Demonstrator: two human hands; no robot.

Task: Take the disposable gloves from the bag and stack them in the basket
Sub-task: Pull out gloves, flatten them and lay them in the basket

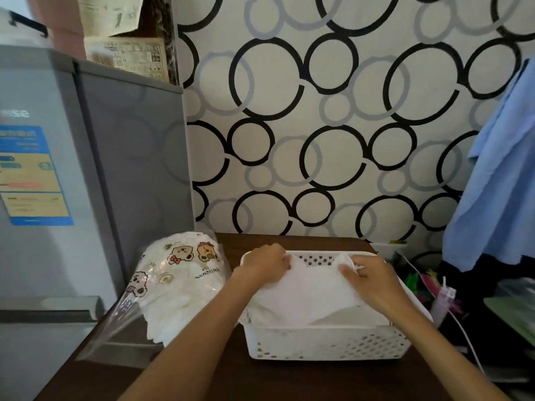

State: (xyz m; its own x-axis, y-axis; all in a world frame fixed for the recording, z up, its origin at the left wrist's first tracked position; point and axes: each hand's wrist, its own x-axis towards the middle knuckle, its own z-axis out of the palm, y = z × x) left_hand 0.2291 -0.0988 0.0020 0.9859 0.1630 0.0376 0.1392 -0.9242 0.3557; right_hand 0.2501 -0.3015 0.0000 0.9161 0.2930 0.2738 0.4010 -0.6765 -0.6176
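Both forearms reach in; your left hand (pixel 265 263) and right hand (pixel 369 274) pinch the glove (pixel 315 290); lay it flat in the basket (pixel 327 342).

One white plastic basket with holes (pixel 327 344), one clear plastic bag with bear pictures (pixel 173 280), two bare hands (pixel 265 263) (pixel 369 274), one dark brown table (pixel 220 371).

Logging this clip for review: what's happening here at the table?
A person is laying thin white gloves into a white basket on a brown table. The left hand and right hand each pinch the top glove's far edge. The bag, still holding more gloves, lies left of the basket.
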